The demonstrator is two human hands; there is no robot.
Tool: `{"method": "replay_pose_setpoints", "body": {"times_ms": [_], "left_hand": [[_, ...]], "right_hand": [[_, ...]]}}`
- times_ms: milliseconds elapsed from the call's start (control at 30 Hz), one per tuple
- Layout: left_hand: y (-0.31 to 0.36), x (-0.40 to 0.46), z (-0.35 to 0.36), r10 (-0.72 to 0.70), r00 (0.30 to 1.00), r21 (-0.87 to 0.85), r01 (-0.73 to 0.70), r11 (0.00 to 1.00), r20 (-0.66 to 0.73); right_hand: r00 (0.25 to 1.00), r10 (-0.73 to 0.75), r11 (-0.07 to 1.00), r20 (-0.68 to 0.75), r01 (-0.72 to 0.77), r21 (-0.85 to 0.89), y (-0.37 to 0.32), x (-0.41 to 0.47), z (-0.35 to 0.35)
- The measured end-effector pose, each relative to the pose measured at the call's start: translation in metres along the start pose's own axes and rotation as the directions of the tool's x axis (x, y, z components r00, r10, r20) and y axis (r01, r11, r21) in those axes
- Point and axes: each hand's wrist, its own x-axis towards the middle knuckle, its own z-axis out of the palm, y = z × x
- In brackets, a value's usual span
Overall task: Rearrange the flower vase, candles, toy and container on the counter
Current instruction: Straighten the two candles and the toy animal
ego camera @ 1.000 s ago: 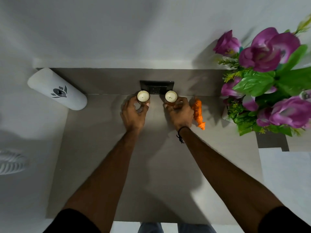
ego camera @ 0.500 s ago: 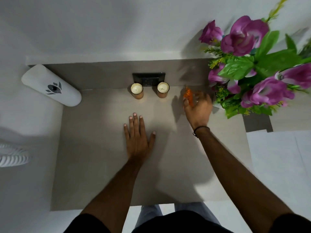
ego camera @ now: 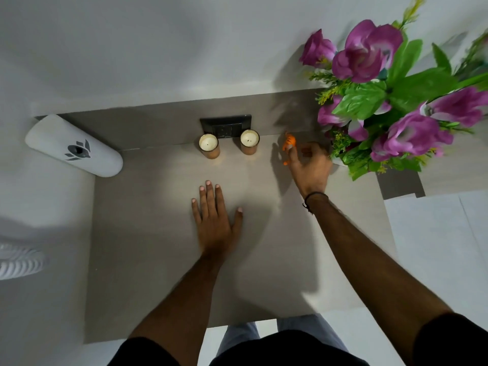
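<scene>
A: Nearest the camera?
B: Black sleeves (ego camera: 148, 351) at the bottom edge, then two bare forearms reaching out over the grey bench (ego camera: 148, 233).

A: And the left hand (ego camera: 215, 220)?
B: Laid flat, palm down, fingers spread on the bench near its middle. Released, grasping nothing.

A: The right hand (ego camera: 310, 165)?
B: Farther out and to the right, a dark band (ego camera: 314, 198) at the wrist. Fingers closed on the orange toy (ego camera: 288, 143), pinched at the fingertips; blurred, so hard to tell whether lifted or touching the bench.

A: Beyond that?
B: Two candles (ego camera: 209, 146) in amber glasses, side by side and apart, upright at the back of the bench, just in front of a black wall socket (ego camera: 226, 126). Toy just right of the right-hand candle, not touching.

A: The flower vase (ego camera: 340, 161)?
B: At the far right, just beside the right hand. Mostly hidden under purple blooms (ego camera: 367, 51) and green leaves; only a pale sliver seen.

A: The container (ego camera: 74, 146)?
B: White, rounded, with a dark flower mark, at the far left back corner, well apart from both hands.
</scene>
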Motion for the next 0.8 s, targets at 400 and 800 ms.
{"method": "replay_pose_setpoints", "body": {"times_ms": [400, 800], "left_hand": [[0.0, -0.001, 0.002, 0.001, 1.0, 0.025, -0.001, 1.0, 0.015], [0.013, -0.002, 0.013, 0.012, 1.0, 0.033, -0.012, 0.999, -0.004]], "right_hand": [[0.938, 0.293, 0.954, -0.184, -0.3, -0.013, 0.087, -0.011, -0.054], [0.912, 0.41, 0.868, -0.013, -0.385, 0.313, 0.116, 0.051, -0.063]]}}
